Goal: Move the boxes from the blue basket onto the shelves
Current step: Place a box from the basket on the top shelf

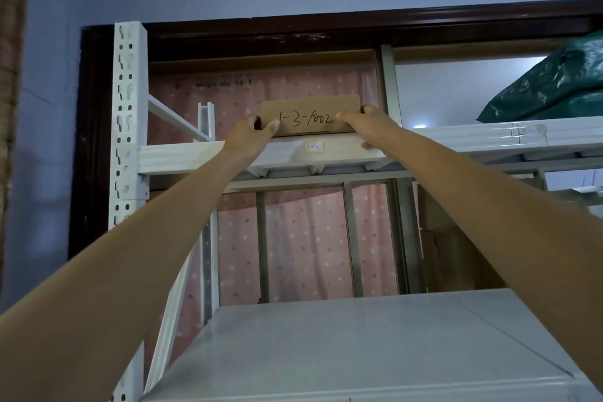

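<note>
The left hand (253, 135) grips the left end of a cardboard box (310, 116), its thumb lying across the front face and the fingers curled round the end. The right hand (367, 122) grips the right end the same way, thumb on the front face, fingers wrapped round the side, and one finger shows lower down against the front edge of the shelf. Both arms reach up and forward from the bottom corners of the view.

The box sits on the top shelf (182, 155) of a white metal rack, at its front edge, upright with its long face toward the camera. "1-3-1002" is written on that face in black marker. Just below the box, a small white label (314, 147) on the shelf's front beam reads "1-3".

A perforated white post (127, 114) carries the shelf on the left. A lower shelf (359, 346), pale grey, fills the bottom of the view. Behind the rack hangs a pink dotted curtain (306, 245) in a dark wooden frame. To the right, on the neighbouring top shelf, lies a dark green bag (554, 88), well apart from the box.
</note>
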A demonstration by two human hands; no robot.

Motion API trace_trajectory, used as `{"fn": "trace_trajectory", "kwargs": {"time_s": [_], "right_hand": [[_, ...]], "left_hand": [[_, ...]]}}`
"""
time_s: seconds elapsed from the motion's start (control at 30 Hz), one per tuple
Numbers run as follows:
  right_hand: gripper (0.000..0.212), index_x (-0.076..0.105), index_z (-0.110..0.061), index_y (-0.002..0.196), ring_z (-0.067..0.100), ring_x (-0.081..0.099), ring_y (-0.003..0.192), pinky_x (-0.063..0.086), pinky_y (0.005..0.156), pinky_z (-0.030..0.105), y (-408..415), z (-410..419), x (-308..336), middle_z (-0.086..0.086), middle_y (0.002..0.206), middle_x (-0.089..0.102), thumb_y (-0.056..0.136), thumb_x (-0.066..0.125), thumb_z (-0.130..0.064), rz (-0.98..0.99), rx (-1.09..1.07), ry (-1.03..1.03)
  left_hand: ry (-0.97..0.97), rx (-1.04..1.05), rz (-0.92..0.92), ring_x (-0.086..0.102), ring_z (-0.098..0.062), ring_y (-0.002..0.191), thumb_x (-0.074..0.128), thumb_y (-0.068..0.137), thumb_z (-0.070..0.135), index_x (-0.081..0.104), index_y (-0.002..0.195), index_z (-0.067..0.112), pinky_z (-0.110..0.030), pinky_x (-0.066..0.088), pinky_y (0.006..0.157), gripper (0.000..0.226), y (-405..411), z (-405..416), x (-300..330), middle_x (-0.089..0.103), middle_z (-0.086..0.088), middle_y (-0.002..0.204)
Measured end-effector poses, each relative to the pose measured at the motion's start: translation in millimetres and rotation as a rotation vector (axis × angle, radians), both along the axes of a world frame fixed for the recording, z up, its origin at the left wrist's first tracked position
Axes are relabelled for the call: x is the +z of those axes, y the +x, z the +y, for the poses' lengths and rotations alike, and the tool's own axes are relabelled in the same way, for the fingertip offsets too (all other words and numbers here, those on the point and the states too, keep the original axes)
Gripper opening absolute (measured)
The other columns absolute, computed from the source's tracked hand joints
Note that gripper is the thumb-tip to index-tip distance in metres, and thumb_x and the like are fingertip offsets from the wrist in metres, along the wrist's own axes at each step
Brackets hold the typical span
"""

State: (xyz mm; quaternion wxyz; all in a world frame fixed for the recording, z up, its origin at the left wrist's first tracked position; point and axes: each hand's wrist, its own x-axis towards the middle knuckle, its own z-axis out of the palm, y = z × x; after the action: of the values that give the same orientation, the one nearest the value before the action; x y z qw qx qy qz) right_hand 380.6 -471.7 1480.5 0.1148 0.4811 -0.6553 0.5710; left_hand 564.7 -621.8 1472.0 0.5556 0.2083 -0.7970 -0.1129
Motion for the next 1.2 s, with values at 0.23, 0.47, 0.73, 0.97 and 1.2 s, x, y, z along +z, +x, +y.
{"fn": "trace_trajectory", "kwargs": {"time_s": [0.23, 0.47, 0.73, 0.97, 1.2], "right_hand": [[0.038, 0.051, -0.015, 0.110, 0.018, 0.055, 0.094, 0.051, 0.082, 0.037, -2.7, 15.6, -46.5, 0.003, 0.110, 0.053, 0.087, 0.058, -0.045, 0.110, -0.299, -0.482], [0.030, 0.051, -0.011, 0.109, 0.023, 0.057, 0.090, 0.054, 0.077, 0.040, -17.1, 41.9, -107.5, 0.008, 0.106, 0.054, 0.089, 0.060, -0.032, 0.214, -0.215, -0.364], [0.066, 0.036, -0.020, 0.146, 0.030, 0.053, 0.122, 0.047, 0.100, 0.045, -31.3, 122.6, -169.9, 0.008, 0.144, 0.048, 0.088, 0.056, -0.045, 0.272, -0.173, 0.311], [0.063, 0.044, -0.017, 0.140, 0.028, 0.053, 0.120, 0.046, 0.096, 0.036, -18.2, 222.3, -250.6, 0.009, 0.137, 0.053, 0.086, 0.063, -0.042, 0.171, -0.204, 0.535], [0.060, 0.042, -0.018, 0.139, 0.026, 0.052, 0.116, 0.045, 0.097, 0.037, -18.0, 334.9, -340.0, 0.010, 0.131, 0.055, 0.087, 0.064, -0.037, 0.132, -0.244, 0.722]], "left_hand": [[-0.257, 0.291, 0.455, 0.052, -0.023, 0.093, 0.056, 0.089, 0.031, 0.054, 0.099, 0.006, -0.040, 0.046, 0.087, 0.026, 5.0, 21.8, -41.4, 0.057, -0.009, 0.100], [-0.133, 0.262, 0.301, 0.056, -0.026, 0.090, 0.059, 0.086, 0.022, 0.051, 0.097, 0.009, -0.046, 0.052, 0.083, 0.019, -13.4, 52.7, -106.1, 0.056, -0.009, 0.098], [0.227, 0.147, -0.325, 0.052, -0.030, 0.109, 0.049, 0.090, 0.038, 0.050, 0.123, 0.011, -0.036, 0.041, 0.087, 0.043, -42.0, 132.3, -160.2, 0.052, -0.010, 0.124], [0.281, -0.013, -0.562, 0.053, -0.025, 0.088, 0.051, 0.090, 0.034, 0.052, 0.102, 0.010, -0.031, 0.039, 0.073, 0.027, -37.9, 216.6, -234.5, 0.056, -0.007, 0.098], [0.274, -0.108, -0.703, 0.049, -0.016, 0.077, 0.052, 0.086, 0.030, 0.051, 0.093, 0.014, -0.027, 0.034, 0.058, 0.017, -49.9, 299.4, -307.6, 0.056, -0.003, 0.092]]}}
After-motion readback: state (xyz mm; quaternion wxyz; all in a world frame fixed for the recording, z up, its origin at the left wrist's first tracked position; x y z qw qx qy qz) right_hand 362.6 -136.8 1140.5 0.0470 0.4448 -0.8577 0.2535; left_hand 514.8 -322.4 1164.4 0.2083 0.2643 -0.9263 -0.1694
